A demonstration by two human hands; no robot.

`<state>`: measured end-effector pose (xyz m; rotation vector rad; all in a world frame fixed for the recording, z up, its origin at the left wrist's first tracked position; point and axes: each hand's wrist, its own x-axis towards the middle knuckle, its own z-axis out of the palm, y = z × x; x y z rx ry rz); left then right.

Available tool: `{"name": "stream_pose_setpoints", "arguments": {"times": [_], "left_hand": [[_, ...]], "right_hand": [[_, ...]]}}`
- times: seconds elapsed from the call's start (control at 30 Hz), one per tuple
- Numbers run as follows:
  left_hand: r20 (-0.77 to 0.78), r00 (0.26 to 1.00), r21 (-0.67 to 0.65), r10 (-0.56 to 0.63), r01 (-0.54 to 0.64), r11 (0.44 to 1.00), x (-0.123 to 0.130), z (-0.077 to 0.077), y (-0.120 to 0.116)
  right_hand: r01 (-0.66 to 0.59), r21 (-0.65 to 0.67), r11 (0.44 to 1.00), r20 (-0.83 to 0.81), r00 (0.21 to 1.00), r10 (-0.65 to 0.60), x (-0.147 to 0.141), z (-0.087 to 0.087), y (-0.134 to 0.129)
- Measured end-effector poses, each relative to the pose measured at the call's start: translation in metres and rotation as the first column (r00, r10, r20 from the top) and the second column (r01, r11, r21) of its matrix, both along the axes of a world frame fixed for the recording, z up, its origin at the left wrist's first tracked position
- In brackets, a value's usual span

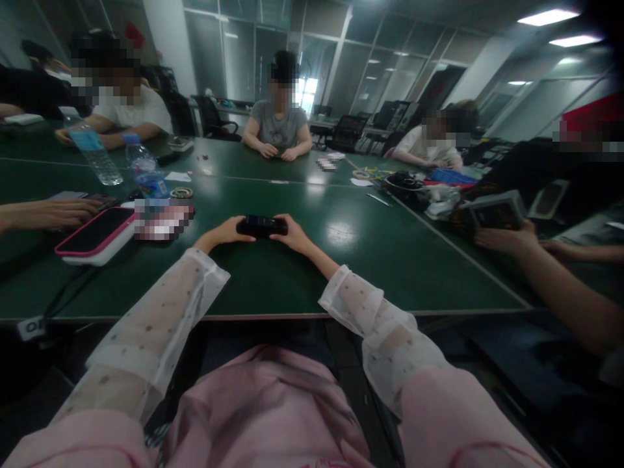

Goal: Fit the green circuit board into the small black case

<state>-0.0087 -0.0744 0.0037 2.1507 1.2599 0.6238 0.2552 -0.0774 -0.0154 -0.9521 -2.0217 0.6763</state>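
Observation:
A black phone-like device lies sideways between my two hands, just over the green table. My left hand grips its left end, with the thumb along the near edge. At the right end, my right hand holds it in the same way. Part of its upper face shows, dark with faint marks. To the left of my left hand are a pink pouch-like item and a phone in a pink-edged case on a white block.
Two plastic bottles and a tape roll stand or lie at the left. A person's hand rests at far left. At right, a person's hand holds a box; cables and bags lie beyond. Several people sit around.

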Motion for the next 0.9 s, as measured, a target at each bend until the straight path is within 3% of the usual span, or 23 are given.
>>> {"name": "stream_pose_setpoints", "arguments": {"times": [0.17,0.3,0.4,0.5,0.6,0.73,0.9], "left_hand": [[-0.01,0.999,-0.008,0.038,-0.039,0.999,-0.001,-0.007,0.004],[-0.009,1.0,0.016,-0.004,0.004,1.0,-0.001,-0.006,0.004],[-0.036,0.999,0.051,-0.035,0.037,0.998,-0.002,-0.003,0.003],[-0.054,0.997,0.051,-0.05,0.053,0.997,-0.003,-0.002,0.004],[-0.053,0.997,0.039,-0.058,0.06,0.997,-0.004,-0.002,0.004],[-0.04,0.997,0.028,-0.062,0.063,0.998,-0.003,-0.002,0.003],[-0.049,0.998,0.007,-0.044,0.044,0.999,-0.003,-0.001,0.002]], "right_hand": [[-0.013,-0.008,1.0,-0.077,0.997,0.012,0.0,-0.003,0.004],[-0.015,0.006,1.0,-0.198,0.98,0.016,0.004,0.007,0.009],[0.159,0.029,0.987,-0.282,0.949,-0.145,0.013,0.017,0.015],[0.365,0.066,0.929,-0.314,0.891,-0.328,0.026,0.02,0.022],[0.47,0.13,0.873,-0.24,0.869,-0.432,0.04,0.013,0.029],[0.495,0.214,0.842,-0.108,0.869,-0.483,0.048,0.0,0.033],[0.534,0.153,0.832,-0.032,0.844,-0.536,0.051,-0.01,0.035]]}}
